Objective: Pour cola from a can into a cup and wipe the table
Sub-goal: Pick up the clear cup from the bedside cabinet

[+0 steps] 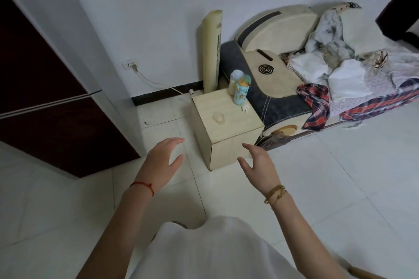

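A small clear plastic cup [219, 118] stands upright on the pale wooden bedside table [235, 129], near the middle of its top. At the table's far corner are a light-blue patterned bottle [241, 92] and a white bottle [234, 81] behind it. No cola can shows in view. My left hand [162, 161] hovers over the floor to the left of the table, fingers spread, holding nothing. Raised in front of the table's near corner is my right hand [258, 165], fingers apart and empty. Neither hand touches the table.
A cream tower fan [212, 50] stands behind the table against the wall. A low bed [340, 88] with piled bedding runs off to the right. A dark cabinet [45, 97] fills the left. A small white scrap [245, 108] lies on the table. White tiled floor lies below.
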